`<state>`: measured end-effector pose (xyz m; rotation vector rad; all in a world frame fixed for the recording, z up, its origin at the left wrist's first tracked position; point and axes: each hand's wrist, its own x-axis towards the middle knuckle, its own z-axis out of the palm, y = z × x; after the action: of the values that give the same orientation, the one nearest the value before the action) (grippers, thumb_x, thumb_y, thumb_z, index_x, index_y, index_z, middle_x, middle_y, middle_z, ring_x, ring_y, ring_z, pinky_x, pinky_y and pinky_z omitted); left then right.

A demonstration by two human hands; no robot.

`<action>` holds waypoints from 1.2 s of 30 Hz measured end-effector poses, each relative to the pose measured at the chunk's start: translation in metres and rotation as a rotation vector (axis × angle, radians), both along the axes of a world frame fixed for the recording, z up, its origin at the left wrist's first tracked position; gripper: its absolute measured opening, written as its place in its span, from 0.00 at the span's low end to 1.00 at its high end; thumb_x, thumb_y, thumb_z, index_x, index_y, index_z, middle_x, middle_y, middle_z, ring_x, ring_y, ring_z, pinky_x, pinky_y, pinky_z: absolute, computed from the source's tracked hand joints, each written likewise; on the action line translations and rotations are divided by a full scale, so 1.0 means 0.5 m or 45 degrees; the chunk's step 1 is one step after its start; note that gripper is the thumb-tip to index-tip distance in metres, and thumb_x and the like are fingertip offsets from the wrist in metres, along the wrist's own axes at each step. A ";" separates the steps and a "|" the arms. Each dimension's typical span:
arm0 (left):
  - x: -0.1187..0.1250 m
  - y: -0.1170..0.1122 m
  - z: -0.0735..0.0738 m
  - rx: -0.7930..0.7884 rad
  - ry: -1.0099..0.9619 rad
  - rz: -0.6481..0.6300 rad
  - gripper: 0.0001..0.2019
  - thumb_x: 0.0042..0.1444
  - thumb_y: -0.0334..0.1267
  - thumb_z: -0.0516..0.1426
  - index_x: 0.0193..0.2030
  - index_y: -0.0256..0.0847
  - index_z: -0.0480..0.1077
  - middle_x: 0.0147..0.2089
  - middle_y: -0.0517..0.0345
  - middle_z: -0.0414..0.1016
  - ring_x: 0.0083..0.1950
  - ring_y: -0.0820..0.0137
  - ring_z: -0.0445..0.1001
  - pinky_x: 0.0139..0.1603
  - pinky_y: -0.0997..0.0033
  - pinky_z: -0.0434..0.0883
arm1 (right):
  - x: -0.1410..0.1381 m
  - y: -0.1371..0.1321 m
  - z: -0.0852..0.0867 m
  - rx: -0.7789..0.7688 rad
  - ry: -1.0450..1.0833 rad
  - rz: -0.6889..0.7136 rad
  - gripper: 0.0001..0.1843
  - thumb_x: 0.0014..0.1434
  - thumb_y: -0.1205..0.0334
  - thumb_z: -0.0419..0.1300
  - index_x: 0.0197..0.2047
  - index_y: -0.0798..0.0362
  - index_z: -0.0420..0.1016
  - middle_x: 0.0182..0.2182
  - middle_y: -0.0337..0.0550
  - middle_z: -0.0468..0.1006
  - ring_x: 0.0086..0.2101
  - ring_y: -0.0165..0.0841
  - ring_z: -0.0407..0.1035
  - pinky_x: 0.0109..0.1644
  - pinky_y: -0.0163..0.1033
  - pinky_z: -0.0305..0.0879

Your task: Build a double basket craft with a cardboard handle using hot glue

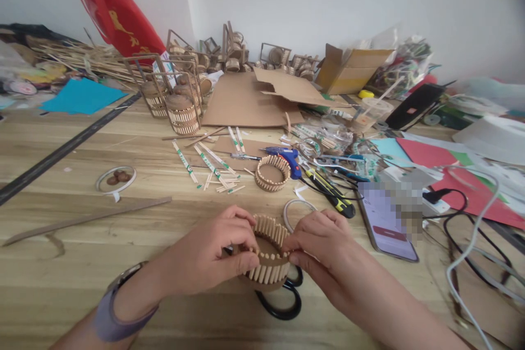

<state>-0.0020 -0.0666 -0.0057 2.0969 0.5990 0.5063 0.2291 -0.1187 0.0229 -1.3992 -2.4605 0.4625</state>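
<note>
Low in the middle of the head view is a round cardboard basket (268,273) ringed with short upright wooden sticks. My left hand (217,249) pinches its left rim between thumb and fingers. On the opposite side, my right hand (324,254) closes its thumb and forefinger on the basket's right rim. Black-handled scissors (283,314) lie partly beneath the basket, their blades hidden. Just beyond, a second stick-ringed basket (273,175) rests near a blue glue gun (287,158). A white tape ring (293,210) is partly covered by my right hand.
A yellow-black utility knife (330,191) and a phone (388,224) lie to the right, among cables. Printed stick wrappers (211,164) and cut sticks are scattered ahead. Finished lidded baskets with handles (180,112) stand behind, beside cardboard sheets (233,98). A cardboard strip (90,221) lies left.
</note>
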 end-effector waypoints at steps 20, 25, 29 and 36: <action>0.008 -0.014 -0.002 0.019 0.010 0.075 0.13 0.65 0.41 0.55 0.29 0.39 0.71 0.37 0.55 0.73 0.56 0.62 0.65 0.52 0.66 0.66 | -0.013 -0.017 -0.009 0.091 0.157 -0.140 0.11 0.55 0.72 0.63 0.39 0.47 0.71 0.34 0.38 0.78 0.38 0.37 0.72 0.48 0.46 0.59; 0.006 -0.013 0.002 0.025 0.040 0.087 0.14 0.65 0.44 0.55 0.30 0.40 0.71 0.37 0.54 0.74 0.57 0.61 0.65 0.52 0.65 0.66 | 0.010 -0.022 -0.021 0.235 0.101 -0.241 0.07 0.58 0.63 0.62 0.41 0.45 0.71 0.37 0.41 0.79 0.41 0.40 0.73 0.52 0.49 0.57; 0.008 -0.011 0.004 0.014 0.042 0.087 0.15 0.65 0.44 0.54 0.30 0.41 0.71 0.32 0.55 0.74 0.57 0.60 0.66 0.52 0.65 0.66 | 0.010 -0.021 -0.022 0.173 0.064 -0.205 0.07 0.59 0.69 0.60 0.37 0.46 0.70 0.33 0.37 0.80 0.39 0.37 0.73 0.52 0.48 0.57; 0.008 -0.010 0.001 0.040 0.080 0.100 0.14 0.65 0.43 0.55 0.30 0.40 0.72 0.35 0.54 0.75 0.57 0.60 0.65 0.52 0.64 0.66 | 0.002 -0.019 -0.005 0.100 0.099 -0.097 0.12 0.59 0.75 0.55 0.38 0.47 0.70 0.31 0.37 0.80 0.35 0.35 0.72 0.47 0.46 0.60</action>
<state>0.0018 -0.0718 -0.0050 2.1322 0.7163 0.4984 0.2302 -0.1280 0.0203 -1.4109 -2.3293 0.3917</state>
